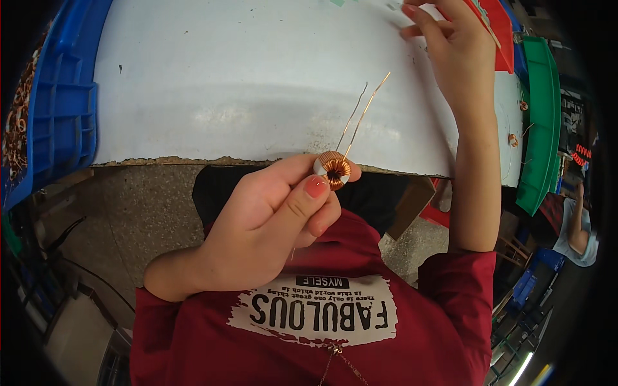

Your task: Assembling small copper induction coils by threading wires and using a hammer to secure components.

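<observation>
My left hand (270, 219) grips a small copper-wound ring coil (333, 170) between thumb and fingers, close to my chest at the table's near edge. Two thin wire leads (364, 112) stick up from the coil over the white tabletop (225, 83). My right hand (454, 48) reaches far across the table to the upper right, fingers resting by a red tray (501, 29). What the fingertips touch there is cut off by the picture's edge.
A blue crate (61, 109) with copper coils stands at the left of the table. A green tray (541, 116) lies along the right edge, with two small coils (514, 138) beside it. Another person (576, 235) sits at the far right.
</observation>
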The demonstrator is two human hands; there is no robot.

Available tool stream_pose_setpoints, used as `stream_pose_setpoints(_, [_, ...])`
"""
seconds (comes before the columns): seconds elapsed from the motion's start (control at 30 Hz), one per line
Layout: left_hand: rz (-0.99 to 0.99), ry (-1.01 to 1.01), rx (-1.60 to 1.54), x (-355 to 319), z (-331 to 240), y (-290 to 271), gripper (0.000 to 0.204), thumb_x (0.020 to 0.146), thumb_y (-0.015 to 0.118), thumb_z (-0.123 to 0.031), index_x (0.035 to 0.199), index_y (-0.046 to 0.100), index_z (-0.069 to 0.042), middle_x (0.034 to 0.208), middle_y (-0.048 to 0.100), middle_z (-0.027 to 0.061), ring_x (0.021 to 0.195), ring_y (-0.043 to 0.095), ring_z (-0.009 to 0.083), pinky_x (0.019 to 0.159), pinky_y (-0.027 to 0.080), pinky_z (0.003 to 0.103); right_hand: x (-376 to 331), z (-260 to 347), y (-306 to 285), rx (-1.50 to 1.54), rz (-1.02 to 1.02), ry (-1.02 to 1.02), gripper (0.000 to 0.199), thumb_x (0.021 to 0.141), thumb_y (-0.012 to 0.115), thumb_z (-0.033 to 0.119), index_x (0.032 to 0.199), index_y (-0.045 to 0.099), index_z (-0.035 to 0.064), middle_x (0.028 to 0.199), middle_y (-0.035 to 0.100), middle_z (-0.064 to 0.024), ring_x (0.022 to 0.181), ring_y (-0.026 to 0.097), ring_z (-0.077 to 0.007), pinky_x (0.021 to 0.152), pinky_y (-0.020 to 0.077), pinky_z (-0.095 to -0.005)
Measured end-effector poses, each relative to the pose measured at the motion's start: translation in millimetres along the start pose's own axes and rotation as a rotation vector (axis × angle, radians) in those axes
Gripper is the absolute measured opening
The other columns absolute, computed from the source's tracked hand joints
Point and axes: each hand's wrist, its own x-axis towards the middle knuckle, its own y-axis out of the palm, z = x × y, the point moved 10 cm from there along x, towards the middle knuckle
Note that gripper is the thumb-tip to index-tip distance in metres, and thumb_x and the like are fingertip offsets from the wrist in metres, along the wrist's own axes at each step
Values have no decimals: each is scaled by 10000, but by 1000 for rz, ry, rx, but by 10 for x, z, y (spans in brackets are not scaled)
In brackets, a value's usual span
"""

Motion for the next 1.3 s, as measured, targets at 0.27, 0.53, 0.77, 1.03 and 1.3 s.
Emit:
stream_pose_setpoints(0.27, [-18, -5, 51, 52, -26, 47, 341, 1021, 354, -152, 1275, 437, 59, 675, 433, -2, 557, 309, 51, 480, 249, 150, -929, 698, -137, 356, 120, -104, 92, 793, 553, 3, 871, 603, 2, 803, 595, -118, 597, 481, -125, 507, 360, -205])
stream_pose_setpoints(0.53, [-13, 97, 78, 67, -13, 30, 330, 1017, 357, -140, 1266, 440, 60, 698, 452, 1, 581, 333, 53, 500, 274, 147, -1374, 913, 114, 20, 70, -410, 194, 652, 597, -87, 815, 608, 17, 776, 579, -105, 680, 497, -168, 569, 391, -255])
stream_pose_setpoints(0.77, [-4, 28, 35, 58, 4, 56, 325, 1012, 361, -127, 1253, 443, 75, 713, 469, 6, 594, 349, 53, 516, 289, 145, -1451, 885, 61, -17, -110, -381, 238, 607, 656, -89, 815, 664, 28, 730, 563, -52, 615, 440, -136, 547, 368, -231])
stream_pose_setpoints(1.03, [-13, 87, 52, 54, 5, 35, 307, 1006, 371, -114, 1223, 459, 84, 710, 473, 2, 600, 357, 53, 523, 293, 144, -1467, 948, 154, -84, -104, -377, 285, 590, 624, -137, 825, 631, 25, 702, 528, -52, 575, 393, -128, 526, 347, -242])
stream_pose_setpoints(1.3, [-129, 255, 396, 9, -133, 7, 241, 971, 416, -44, 1149, 500, 95, 677, 504, 18, 556, 391, 65, 505, 332, 162, -1479, 995, 205, -143, -54, -363, 319, 563, 625, -150, 826, 632, 31, 701, 518, -47, 569, 390, -127, 501, 349, -240])
